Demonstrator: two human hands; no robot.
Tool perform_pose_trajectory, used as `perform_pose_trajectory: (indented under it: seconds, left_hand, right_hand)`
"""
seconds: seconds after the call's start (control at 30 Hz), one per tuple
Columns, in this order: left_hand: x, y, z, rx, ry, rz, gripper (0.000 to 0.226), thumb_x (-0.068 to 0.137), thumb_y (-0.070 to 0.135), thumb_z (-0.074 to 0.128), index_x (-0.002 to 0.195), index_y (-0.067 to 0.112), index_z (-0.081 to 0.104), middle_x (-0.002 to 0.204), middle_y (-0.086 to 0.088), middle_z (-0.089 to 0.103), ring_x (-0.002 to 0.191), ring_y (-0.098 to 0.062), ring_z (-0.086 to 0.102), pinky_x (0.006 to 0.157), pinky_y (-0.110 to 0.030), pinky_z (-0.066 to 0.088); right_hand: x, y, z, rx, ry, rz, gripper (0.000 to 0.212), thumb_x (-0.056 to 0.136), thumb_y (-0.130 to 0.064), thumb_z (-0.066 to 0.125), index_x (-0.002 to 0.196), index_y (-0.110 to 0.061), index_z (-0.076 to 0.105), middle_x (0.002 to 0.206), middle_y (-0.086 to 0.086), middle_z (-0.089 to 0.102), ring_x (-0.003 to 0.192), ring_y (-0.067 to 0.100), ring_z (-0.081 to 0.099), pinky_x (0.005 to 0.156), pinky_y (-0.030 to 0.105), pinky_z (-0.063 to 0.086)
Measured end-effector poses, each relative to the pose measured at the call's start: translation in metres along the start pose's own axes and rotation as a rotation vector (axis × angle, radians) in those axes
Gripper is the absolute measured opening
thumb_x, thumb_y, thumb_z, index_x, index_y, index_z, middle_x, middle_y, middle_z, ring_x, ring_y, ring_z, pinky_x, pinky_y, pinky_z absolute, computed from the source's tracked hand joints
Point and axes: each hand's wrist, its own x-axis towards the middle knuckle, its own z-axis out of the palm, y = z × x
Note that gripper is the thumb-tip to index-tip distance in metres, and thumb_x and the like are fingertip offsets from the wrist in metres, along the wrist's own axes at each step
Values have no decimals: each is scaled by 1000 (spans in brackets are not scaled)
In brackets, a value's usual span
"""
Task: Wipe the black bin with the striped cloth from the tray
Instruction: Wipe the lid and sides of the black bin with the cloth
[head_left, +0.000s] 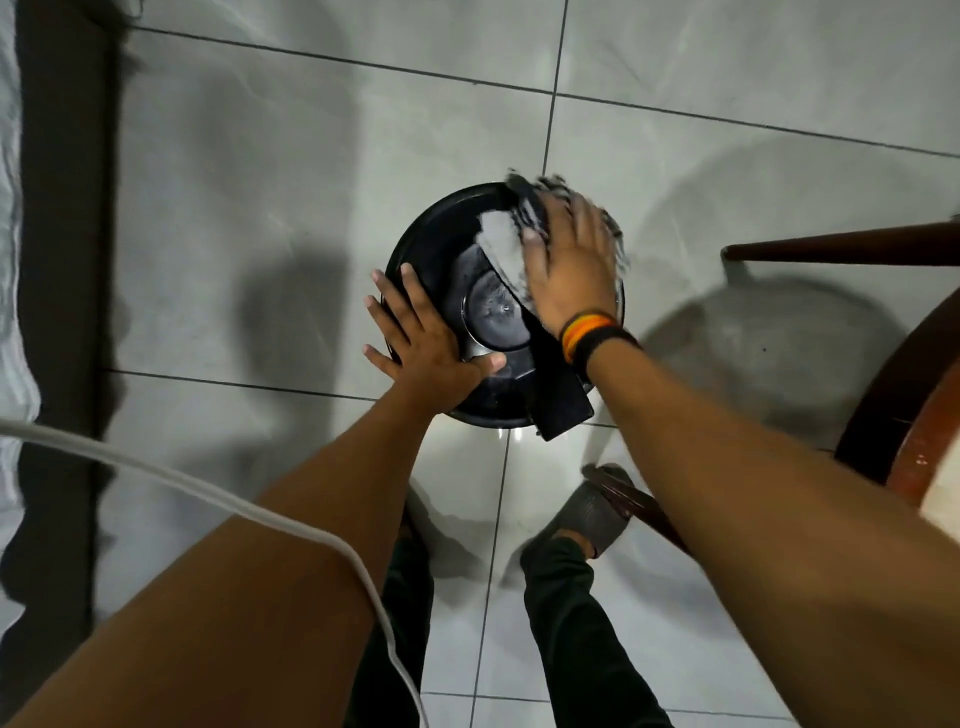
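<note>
Standing on the pale tiled floor (270, 218), the black bin (441, 249) is seen from straight above and serves as the mark for everything else. Far to its left a dark strip (62, 260) runs along the floor beside a light, wrinkled fabric at the picture's edge. Nearer the camera, to the bin's lower left, a white cable (218, 499) curves across the left forearm. The left hand (421, 343) lies flat on the bin's left rim, fingers spread wide over the outer edge and the thumb pointing inward across the top; it grips nothing and only presses on the bin. In the bin's middle a round, glossy lid surface (493, 312) shows, and a flat black flap or pedal piece (563, 410) juts out past the near rim. On the bin's upper right the right hand (571, 270) presses down on the striped cloth (504, 244), palm flat and fingers stretched over it; the cloth's far edge is blurred, and its grey part hangs inward over the lid. A striped wristband (592, 332) in orange, yellow and black sits on the right wrist, just over the bin's right rim. Below the bin a foot in a grey sock (592, 514) stands on the tiles. To the bin's right, dark wooden furniture legs (841, 249) and a curved wooden edge reach in from the picture's side.
</note>
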Motion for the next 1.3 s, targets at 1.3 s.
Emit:
perform_pose_trajectory:
  seconds: [1.3]
  left_hand:
    - [-1,9,0,46,58,-48,140,69,53,83,161,17,-15,169,-15,-23,156,-41,-17,120,-72,10]
  right_hand:
    - [-126,3,47,153,135,314,66,104,-35,45,162,-25,16,171,17,-2,158,37,-1,124,60,8]
